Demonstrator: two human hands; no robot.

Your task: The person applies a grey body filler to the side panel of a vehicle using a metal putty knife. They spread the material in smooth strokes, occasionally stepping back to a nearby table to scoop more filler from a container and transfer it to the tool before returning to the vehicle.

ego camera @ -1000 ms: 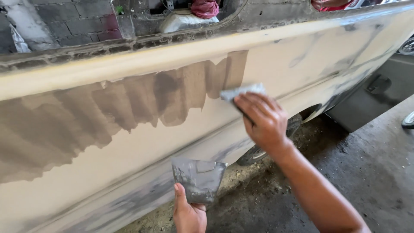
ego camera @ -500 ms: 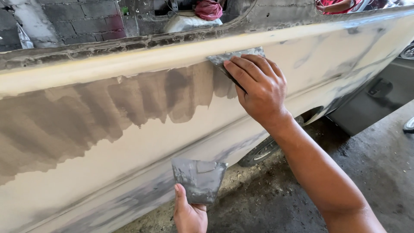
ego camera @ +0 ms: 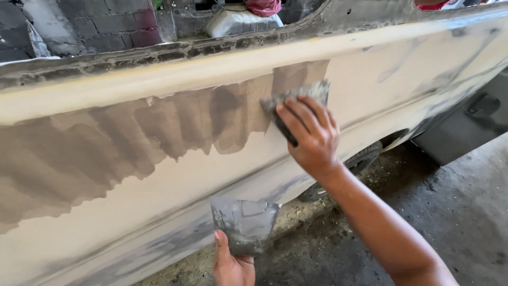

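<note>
My right hand (ego camera: 309, 132) presses a flat grey putty spreader (ego camera: 296, 96) against the cream side panel of a car body (ego camera: 174, 175), at the right end of a wide band of fresh grey-brown filler (ego camera: 106, 148). The spreader's blade lies on the panel just below the upper body crease. My left hand (ego camera: 233, 262) is low in the view, holding up a second flat metal plate (ego camera: 244, 222) smeared with grey filler, away from the panel.
The car's window opening runs along the top, with a brick wall (ego camera: 106, 21) and a white sack (ego camera: 241, 24) behind it. A tyre (ego camera: 354, 164) sits under the panel. Rough concrete floor (ego camera: 450, 212) spreads to the right.
My right hand carried the spreader up to the panel's upper crease, then dragged it down and slightly left over the filler's right edge. The left hand with its plate stayed put.
</note>
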